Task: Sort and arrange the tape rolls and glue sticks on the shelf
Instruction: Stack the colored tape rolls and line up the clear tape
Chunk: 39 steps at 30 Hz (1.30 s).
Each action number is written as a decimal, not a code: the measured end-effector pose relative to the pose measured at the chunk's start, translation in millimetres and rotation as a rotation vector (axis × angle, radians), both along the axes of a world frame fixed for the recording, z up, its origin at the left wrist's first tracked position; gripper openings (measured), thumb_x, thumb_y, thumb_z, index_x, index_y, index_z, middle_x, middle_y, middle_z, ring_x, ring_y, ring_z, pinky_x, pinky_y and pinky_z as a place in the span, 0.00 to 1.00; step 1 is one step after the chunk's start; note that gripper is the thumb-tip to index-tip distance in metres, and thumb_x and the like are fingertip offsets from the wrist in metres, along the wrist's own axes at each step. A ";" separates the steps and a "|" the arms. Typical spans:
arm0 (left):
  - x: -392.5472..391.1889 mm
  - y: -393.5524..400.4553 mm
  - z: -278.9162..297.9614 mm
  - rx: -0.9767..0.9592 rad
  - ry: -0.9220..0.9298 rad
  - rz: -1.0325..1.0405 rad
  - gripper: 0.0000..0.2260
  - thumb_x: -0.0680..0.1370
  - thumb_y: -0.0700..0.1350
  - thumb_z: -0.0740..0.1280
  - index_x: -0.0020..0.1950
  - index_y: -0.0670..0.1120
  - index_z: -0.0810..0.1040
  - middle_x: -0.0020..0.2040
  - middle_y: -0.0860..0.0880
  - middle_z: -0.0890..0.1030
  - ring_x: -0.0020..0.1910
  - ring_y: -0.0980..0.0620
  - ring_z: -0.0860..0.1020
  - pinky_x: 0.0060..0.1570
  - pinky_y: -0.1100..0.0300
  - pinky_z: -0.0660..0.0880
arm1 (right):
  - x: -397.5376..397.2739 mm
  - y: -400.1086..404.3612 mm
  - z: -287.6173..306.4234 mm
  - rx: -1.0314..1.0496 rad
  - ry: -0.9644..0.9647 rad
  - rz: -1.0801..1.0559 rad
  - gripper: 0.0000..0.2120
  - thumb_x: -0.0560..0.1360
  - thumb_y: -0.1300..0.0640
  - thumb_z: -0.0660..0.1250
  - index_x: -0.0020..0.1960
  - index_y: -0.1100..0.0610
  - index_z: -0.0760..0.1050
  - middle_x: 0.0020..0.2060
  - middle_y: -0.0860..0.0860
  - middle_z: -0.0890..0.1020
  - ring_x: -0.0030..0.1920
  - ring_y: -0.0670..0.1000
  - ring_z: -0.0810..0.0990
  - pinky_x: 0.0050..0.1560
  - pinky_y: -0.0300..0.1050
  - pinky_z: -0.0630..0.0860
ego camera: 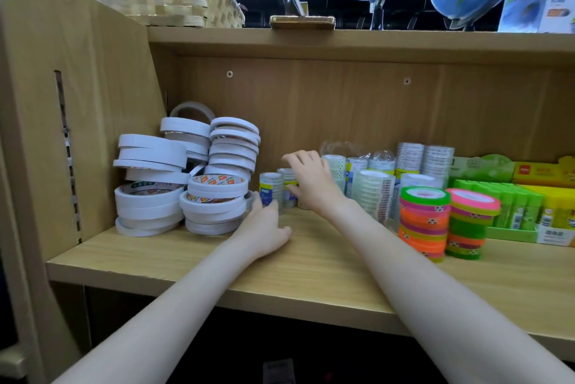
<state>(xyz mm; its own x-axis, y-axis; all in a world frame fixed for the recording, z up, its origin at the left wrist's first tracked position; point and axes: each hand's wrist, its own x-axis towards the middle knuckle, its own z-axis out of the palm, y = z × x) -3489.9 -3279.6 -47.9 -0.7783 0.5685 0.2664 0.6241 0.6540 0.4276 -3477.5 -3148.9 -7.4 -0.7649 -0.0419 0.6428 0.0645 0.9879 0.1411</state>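
The wooden shelf (311, 262) carries everything, with bare board along its front edge in front of the white tape rolls (183, 184). Those rolls sit in leaning stacks at the shelf's left end, against the side wall. Right of them stand wrapped sleeves of clear tape rolls (373, 187), then two stacks of neon tape rolls (424, 222) nearer the front edge. Furthest right, open display boxes (513, 232) hold upright green and yellow glue sticks (510, 206). Just right of the white rolls stand two small clear tape stacks (271, 189): the left hand (264, 228) curls round the nearer one, and the right hand (309, 180) grips the one behind it
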 end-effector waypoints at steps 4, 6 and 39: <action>-12.1 12.6 4.8 -0.052 -0.078 0.047 0.34 0.79 0.50 0.60 0.76 0.38 0.46 0.75 0.37 0.36 0.75 0.42 0.52 0.71 0.56 0.55 | 5.7 19.2 -4.9 0.096 -0.043 -0.057 0.20 0.74 0.64 0.60 0.66 0.61 0.67 0.68 0.57 0.66 0.70 0.57 0.60 0.69 0.48 0.52; -19.3 19.8 6.0 -0.047 -0.116 0.085 0.36 0.78 0.50 0.60 0.76 0.38 0.43 0.75 0.38 0.35 0.75 0.41 0.52 0.72 0.55 0.55 | 7.0 20.4 -4.4 0.059 -0.052 -0.015 0.20 0.72 0.68 0.59 0.64 0.63 0.69 0.68 0.60 0.65 0.71 0.58 0.59 0.70 0.49 0.52; 7.1 74.5 6.8 -0.267 0.502 -0.284 0.22 0.80 0.45 0.54 0.74 0.42 0.61 0.77 0.50 0.50 0.75 0.51 0.51 0.72 0.58 0.51 | 148.6 83.0 43.7 -0.213 -0.174 -0.165 0.13 0.78 0.51 0.61 0.58 0.55 0.76 0.55 0.53 0.80 0.58 0.53 0.76 0.58 0.50 0.72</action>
